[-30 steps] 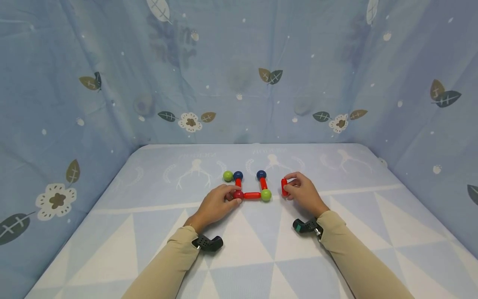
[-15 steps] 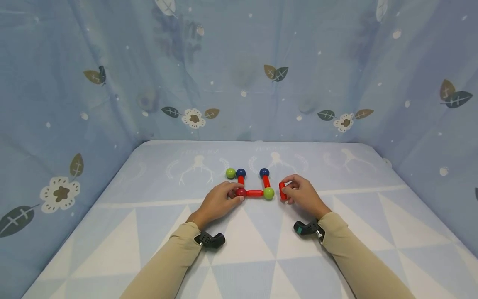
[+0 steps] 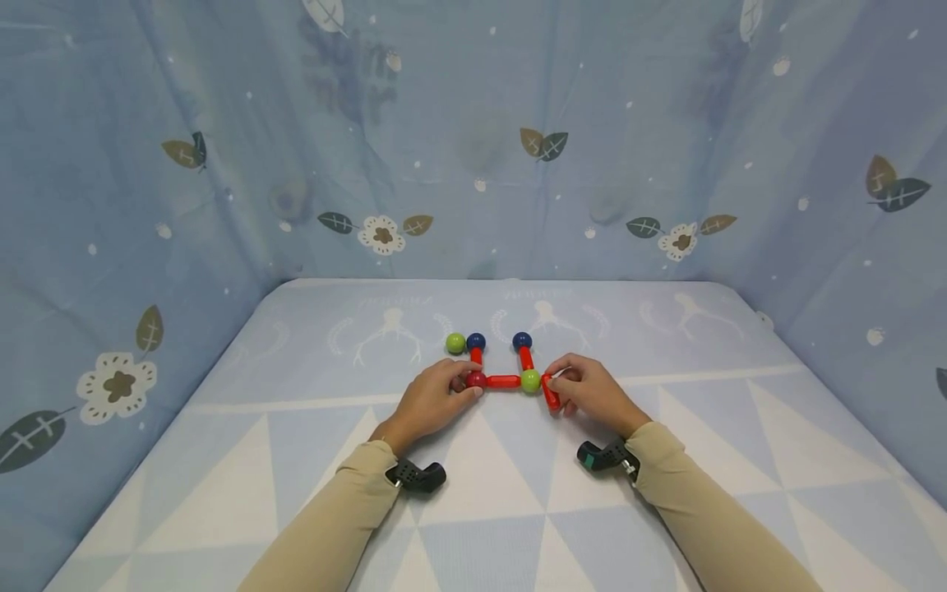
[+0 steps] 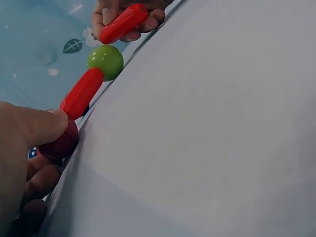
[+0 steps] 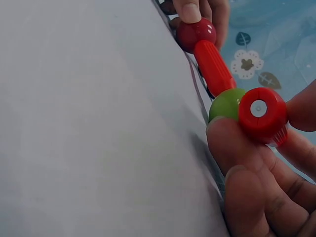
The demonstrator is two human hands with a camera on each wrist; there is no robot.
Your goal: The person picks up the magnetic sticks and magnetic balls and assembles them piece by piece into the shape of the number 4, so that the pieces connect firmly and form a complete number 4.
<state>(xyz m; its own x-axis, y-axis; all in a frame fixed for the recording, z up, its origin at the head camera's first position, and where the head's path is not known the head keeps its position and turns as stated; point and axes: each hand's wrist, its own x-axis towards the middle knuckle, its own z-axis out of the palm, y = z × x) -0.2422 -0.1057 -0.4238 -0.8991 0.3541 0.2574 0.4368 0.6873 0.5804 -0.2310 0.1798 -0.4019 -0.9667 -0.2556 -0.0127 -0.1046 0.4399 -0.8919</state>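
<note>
My left hand [image 3: 432, 403] pinches a dark red ball [image 3: 476, 380] at the near left corner of a ball-and-rod figure on the table. From that ball a red rod [image 3: 504, 381] runs right to a green ball [image 3: 530, 381]. Two more red rods reach back from these corners, each ending in a blue ball, the left one [image 3: 477, 341] and the right one [image 3: 522, 340]. Between thumb and fingers my right hand [image 3: 592, 396] holds a loose red rod [image 3: 551, 393], tilted, close beside the green ball. Whether the two touch I cannot tell.
A second green ball [image 3: 455, 343] lies just left of the left blue ball. The table [image 3: 510, 493] has a pale triangle-patterned cover. Blue patterned curtains [image 3: 473, 164] enclose its back and sides.
My right hand has moved left with the red rod, bringing it up beside the green ball and tilting it. My left hand keeps its hold on the dark red ball.
</note>
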